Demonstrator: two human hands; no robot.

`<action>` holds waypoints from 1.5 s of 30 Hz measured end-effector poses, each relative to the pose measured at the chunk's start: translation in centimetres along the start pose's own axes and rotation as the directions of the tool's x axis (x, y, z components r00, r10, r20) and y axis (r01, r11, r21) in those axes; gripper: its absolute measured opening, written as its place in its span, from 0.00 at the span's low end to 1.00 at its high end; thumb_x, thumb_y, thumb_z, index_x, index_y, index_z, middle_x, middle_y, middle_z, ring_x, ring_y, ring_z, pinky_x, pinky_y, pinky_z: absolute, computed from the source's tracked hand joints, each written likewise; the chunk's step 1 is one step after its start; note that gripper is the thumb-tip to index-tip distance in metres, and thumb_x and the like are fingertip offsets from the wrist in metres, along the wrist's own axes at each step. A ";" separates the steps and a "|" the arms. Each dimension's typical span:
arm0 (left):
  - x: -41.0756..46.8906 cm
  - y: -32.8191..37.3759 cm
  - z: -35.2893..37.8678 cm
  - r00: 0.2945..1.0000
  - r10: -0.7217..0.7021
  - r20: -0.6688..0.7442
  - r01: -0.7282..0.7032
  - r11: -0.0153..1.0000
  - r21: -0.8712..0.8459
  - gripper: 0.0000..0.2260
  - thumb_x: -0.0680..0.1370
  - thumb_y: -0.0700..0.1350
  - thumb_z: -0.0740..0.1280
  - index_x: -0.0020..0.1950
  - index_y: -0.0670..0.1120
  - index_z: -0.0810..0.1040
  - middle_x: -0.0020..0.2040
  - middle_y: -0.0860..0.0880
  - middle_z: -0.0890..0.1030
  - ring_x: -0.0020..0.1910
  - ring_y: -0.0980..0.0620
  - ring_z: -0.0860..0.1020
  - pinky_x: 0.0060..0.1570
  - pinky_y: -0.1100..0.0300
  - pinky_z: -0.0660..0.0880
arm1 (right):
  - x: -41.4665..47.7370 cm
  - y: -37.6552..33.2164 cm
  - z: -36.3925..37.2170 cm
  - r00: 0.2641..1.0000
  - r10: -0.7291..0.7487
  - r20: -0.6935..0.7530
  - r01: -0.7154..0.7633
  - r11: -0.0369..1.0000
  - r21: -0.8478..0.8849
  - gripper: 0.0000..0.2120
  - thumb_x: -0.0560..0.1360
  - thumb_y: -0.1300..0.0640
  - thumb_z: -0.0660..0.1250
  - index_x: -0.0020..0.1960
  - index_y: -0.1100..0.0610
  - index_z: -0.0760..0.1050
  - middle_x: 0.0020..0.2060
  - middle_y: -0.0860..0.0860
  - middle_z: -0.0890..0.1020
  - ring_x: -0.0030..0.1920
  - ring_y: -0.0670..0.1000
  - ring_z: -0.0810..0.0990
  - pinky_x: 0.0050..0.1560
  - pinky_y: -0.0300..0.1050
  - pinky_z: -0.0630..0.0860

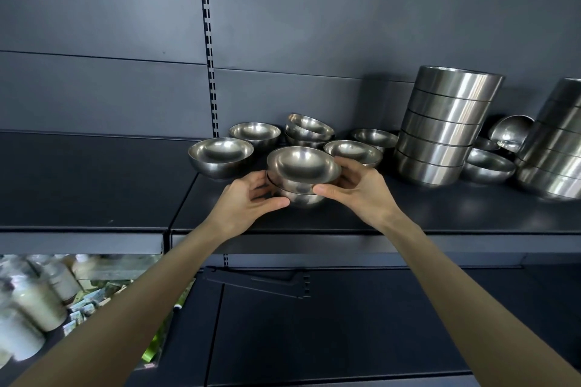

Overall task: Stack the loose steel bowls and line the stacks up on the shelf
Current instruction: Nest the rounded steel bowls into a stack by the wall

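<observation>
Location: a shop aisle. Indicators: a dark metal display shelf [440, 217] with flat back panels [94, 25], a slotted upright [207, 41] for adjustable fittings, and a bracket [261, 284] underneath. Identical steel bowls [220, 152] are stocked in quantity, some in stacks [440, 126]. Blurred jars [37, 302] and packets [81, 311] occupy the level below, at left.

The dark shelf [440, 214] carries steel bowls on its right section. Near the front stands a small stack [301, 179], its top bowl tilted. Left of it sits a single bowl [220, 154], with a back bowl [254, 132] behind that. By the rear wall lies a tilted pair [309, 130], nested. Right of it sit a near bowl [353, 151] and a far bowl [374, 137]. Further right rises a tall stack [446, 126], then loose bowls [489, 166], then a second tall stack [553, 148].
</observation>
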State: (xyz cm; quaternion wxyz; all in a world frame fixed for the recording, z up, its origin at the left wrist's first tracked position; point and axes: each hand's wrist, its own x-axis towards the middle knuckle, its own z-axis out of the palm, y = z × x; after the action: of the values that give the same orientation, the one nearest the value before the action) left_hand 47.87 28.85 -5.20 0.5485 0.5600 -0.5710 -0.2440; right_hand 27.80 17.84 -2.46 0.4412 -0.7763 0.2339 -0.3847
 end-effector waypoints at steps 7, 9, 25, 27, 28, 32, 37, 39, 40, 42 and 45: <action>0.2 0.3 0.0 0.998 -0.040 0.045 0.038 0.999 0.026 0.29 0.67 0.47 0.76 0.66 0.47 0.72 0.58 0.55 0.81 0.59 0.58 0.78 0.60 0.63 0.74 | 0.2 0.8 -0.4 0.997 0.070 0.039 -0.071 0.997 0.030 0.55 0.52 0.37 0.80 0.73 0.50 0.62 0.53 0.32 0.78 0.54 0.34 0.79 0.54 0.33 0.76; 0.4 0.4 0.0 0.996 -0.059 0.067 0.054 0.996 0.067 0.29 0.69 0.45 0.76 0.68 0.45 0.71 0.60 0.52 0.79 0.61 0.56 0.77 0.62 0.58 0.73 | 0.2 0.8 -0.5 0.995 0.086 0.045 -0.088 0.995 0.040 0.43 0.52 0.38 0.80 0.63 0.45 0.69 0.48 0.34 0.82 0.51 0.35 0.80 0.50 0.30 0.76; -0.2 3.4 -0.6 0.992 -0.007 -0.124 0.005 1.000 -0.016 0.17 0.69 0.37 0.75 0.55 0.44 0.77 0.48 0.52 0.82 0.47 0.61 0.82 0.47 0.71 0.75 | 2.7 -1.3 -0.4 0.999 -0.027 0.031 0.024 0.994 0.103 0.21 0.62 0.52 0.80 0.52 0.48 0.78 0.46 0.41 0.86 0.50 0.41 0.83 0.48 0.31 0.76; 0.0 4.0 -1.8 0.988 0.006 -0.152 -0.007 1.000 -0.007 0.17 0.69 0.36 0.75 0.56 0.42 0.77 0.48 0.51 0.82 0.47 0.61 0.82 0.46 0.72 0.74 | 3.8 -2.1 0.3 0.999 -0.039 0.037 0.035 0.994 0.106 0.20 0.62 0.52 0.81 0.51 0.47 0.78 0.45 0.40 0.85 0.49 0.40 0.83 0.47 0.29 0.75; 0.1 4.3 -2.5 0.986 0.015 -0.169 -0.014 1.000 0.007 0.17 0.69 0.36 0.75 0.56 0.42 0.77 0.47 0.51 0.82 0.47 0.61 0.82 0.46 0.73 0.74 | 4.5 -2.6 0.8 0.998 -0.048 0.047 0.042 0.993 0.114 0.19 0.62 0.52 0.81 0.50 0.46 0.78 0.44 0.39 0.85 0.48 0.40 0.83 0.47 0.29 0.75; 0.5 4.9 -5.8 0.970 0.031 -0.242 -0.014 0.997 0.073 0.16 0.69 0.38 0.76 0.52 0.49 0.77 0.47 0.52 0.83 0.45 0.63 0.82 0.44 0.74 0.73 | 7.3 -3.8 3.8 0.995 -0.062 0.079 0.049 0.987 0.155 0.24 0.55 0.44 0.79 0.49 0.47 0.78 0.44 0.40 0.86 0.49 0.41 0.84 0.47 0.30 0.76; 1.2 3.8 -10.3 0.952 0.016 -0.306 0.023 0.992 0.123 0.16 0.68 0.40 0.77 0.49 0.53 0.76 0.49 0.47 0.83 0.47 0.56 0.82 0.48 0.69 0.78 | 10.4 -3.9 8.0 0.995 -0.056 0.079 0.042 0.984 0.173 0.32 0.53 0.42 0.79 0.54 0.53 0.78 0.45 0.42 0.86 0.48 0.41 0.84 0.46 0.29 0.75; 1.7 2.8 -11.9 0.957 -0.002 -0.289 0.053 0.984 0.170 0.17 0.68 0.43 0.78 0.53 0.51 0.78 0.50 0.47 0.83 0.52 0.51 0.81 0.55 0.64 0.76 | 11.3 -3.5 9.3 0.996 -0.039 0.075 0.025 0.985 0.173 0.32 0.54 0.43 0.80 0.54 0.54 0.78 0.45 0.43 0.86 0.48 0.41 0.84 0.45 0.29 0.75; 2.0 2.3 -12.6 0.961 -0.013 -0.275 0.068 0.980 0.189 0.19 0.68 0.44 0.78 0.56 0.48 0.78 0.51 0.48 0.83 0.54 0.52 0.81 0.59 0.61 0.75 | 11.6 -3.2 9.9 0.997 -0.031 0.072 0.018 0.985 0.172 0.32 0.54 0.43 0.80 0.54 0.54 0.78 0.45 0.43 0.86 0.48 0.42 0.84 0.45 0.29 0.75; 2.6 1.0 -13.7 0.970 -0.030 -0.241 0.084 0.972 0.219 0.23 0.67 0.47 0.78 0.59 0.45 0.78 0.51 0.49 0.83 0.56 0.54 0.80 0.64 0.56 0.71 | 12.1 -2.7 10.8 0.998 -0.019 0.061 0.009 0.988 0.157 0.32 0.54 0.42 0.80 0.54 0.53 0.78 0.45 0.43 0.86 0.48 0.42 0.84 0.46 0.30 0.76; 3.2 -0.6 -14.8 0.978 -0.040 -0.204 0.092 0.964 0.251 0.25 0.65 0.53 0.78 0.59 0.48 0.77 0.53 0.53 0.82 0.58 0.59 0.77 0.67 0.56 0.68 | 12.4 -2.0 11.9 0.999 -0.002 0.038 -0.003 0.991 0.133 0.32 0.55 0.42 0.80 0.54 0.53 0.78 0.45 0.43 0.86 0.48 0.42 0.84 0.47 0.32 0.76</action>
State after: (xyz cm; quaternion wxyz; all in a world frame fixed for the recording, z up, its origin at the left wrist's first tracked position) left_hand 62.12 30.79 -0.51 0.5159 0.6670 -0.5218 -0.1287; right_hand 44.77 16.10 0.39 0.4964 -0.7523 0.1997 -0.3844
